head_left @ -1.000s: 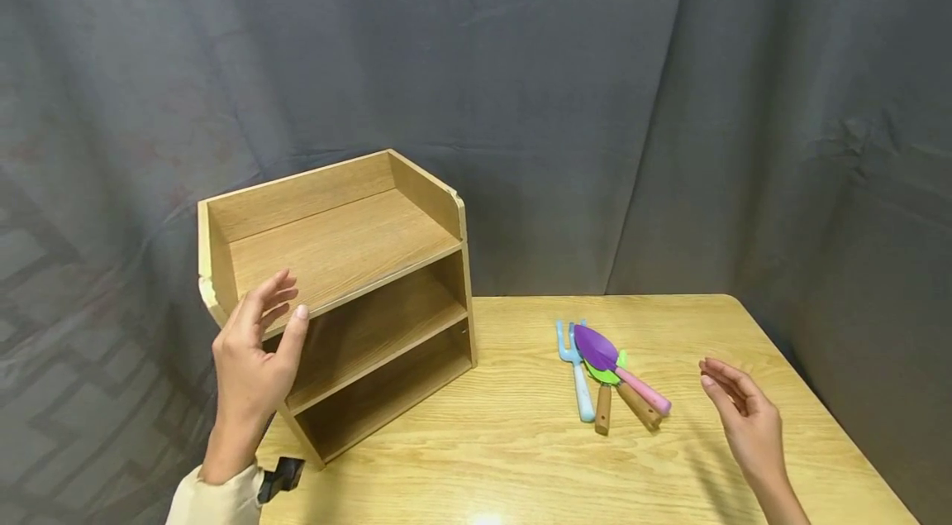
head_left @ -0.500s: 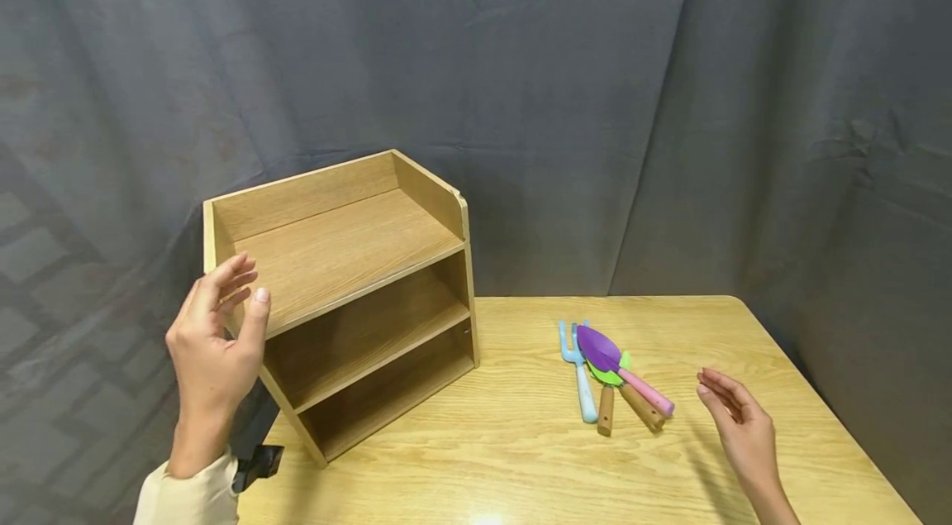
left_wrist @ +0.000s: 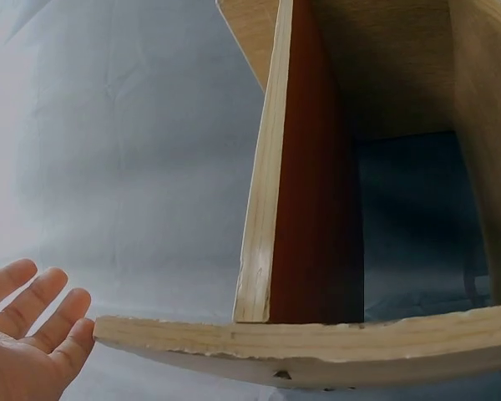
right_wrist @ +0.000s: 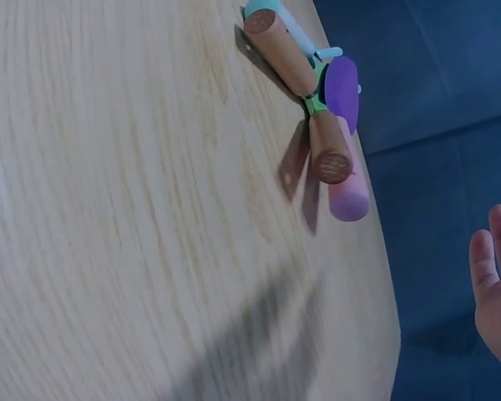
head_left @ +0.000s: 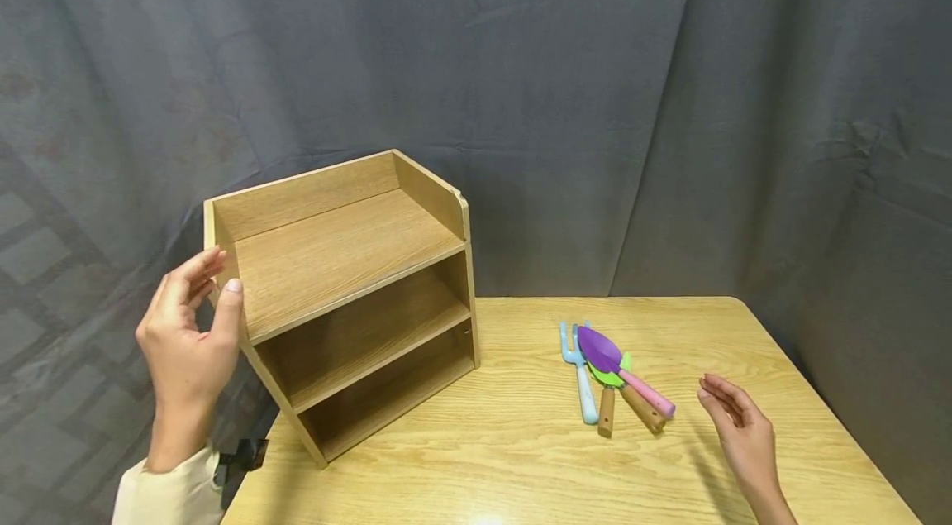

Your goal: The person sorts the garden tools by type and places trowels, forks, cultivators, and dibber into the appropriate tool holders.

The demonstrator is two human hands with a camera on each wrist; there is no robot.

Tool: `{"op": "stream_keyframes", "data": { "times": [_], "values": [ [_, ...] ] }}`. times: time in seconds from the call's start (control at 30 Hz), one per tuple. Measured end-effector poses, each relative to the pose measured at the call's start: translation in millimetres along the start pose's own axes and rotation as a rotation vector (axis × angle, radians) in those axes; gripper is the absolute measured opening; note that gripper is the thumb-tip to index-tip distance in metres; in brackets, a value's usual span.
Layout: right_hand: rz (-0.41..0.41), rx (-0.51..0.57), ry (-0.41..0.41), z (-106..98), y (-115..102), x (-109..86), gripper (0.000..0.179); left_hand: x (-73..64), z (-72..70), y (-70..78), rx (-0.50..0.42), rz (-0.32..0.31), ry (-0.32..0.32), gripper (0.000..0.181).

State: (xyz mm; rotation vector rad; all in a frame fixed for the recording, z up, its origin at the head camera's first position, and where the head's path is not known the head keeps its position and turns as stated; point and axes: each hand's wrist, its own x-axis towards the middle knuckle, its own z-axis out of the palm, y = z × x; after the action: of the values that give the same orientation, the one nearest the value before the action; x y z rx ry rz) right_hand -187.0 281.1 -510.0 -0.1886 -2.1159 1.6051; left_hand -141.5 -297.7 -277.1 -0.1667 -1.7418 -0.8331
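Observation:
My left hand is raised at the near left corner of a wooden shelf unit, fingers loosely bent, nothing in them. In the left wrist view its fingers lie close to the end of the unit's side panel. On the right, my right hand hovers over the table with relaxed fingers and holds nothing. To its left lies a small pile of garden tools: a light blue hand fork, a purple trowel with a pink handle, and green-headed tools with wooden handles.
The light wooden table carries the shelf unit at the left and the tools right of the middle. A grey curtain hangs behind and along both sides. The unit has a railed top and two open compartments below.
My left hand has moved left, from in front of the unit's top to its left side. The right hand has barely shifted. The tools lie as before.

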Motion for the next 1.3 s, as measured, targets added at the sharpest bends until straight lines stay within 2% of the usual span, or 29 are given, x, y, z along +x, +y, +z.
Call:
{"op": "stream_keyframes", "data": {
  "times": [0.17, 0.43, 0.63, 0.8, 1.03, 1.3],
  "values": [
    [0.025, -0.005, -0.011, 0.4, 0.4, -2.5, 0.039, 4.5, -2.1, -2.7, -0.011, -0.003, 0.023, 0.034],
    [0.11, 0.086, -0.009, 2.5, 7.8, -4.1, 0.043, 11.5, -5.6, -7.5, -0.034, -0.059, 0.029, 0.033],
    [0.154, 0.117, -0.007, 5.9, 14.6, -3.4, 0.043, 14.4, -7.6, -11.3, 0.05, -0.079, 0.015, 0.032],
    [0.164, 0.06, -0.001, 8.2, 18.8, -2.1, 0.044, 17.3, -6.5, -16.1, 0.097, -0.118, 0.02, 0.031],
    [0.208, -0.036, 0.001, 10.2, 24.6, -3.4, 0.053, 17.4, -4.2, -23.5, 0.089, -0.171, 0.031, 0.03],
    [0.203, -0.112, -0.052, 8.1, 35.6, -7.1, 0.054, 18.6, -3.5, -24.4, 0.084, -0.19, 0.005, 0.031]
  ]
}}
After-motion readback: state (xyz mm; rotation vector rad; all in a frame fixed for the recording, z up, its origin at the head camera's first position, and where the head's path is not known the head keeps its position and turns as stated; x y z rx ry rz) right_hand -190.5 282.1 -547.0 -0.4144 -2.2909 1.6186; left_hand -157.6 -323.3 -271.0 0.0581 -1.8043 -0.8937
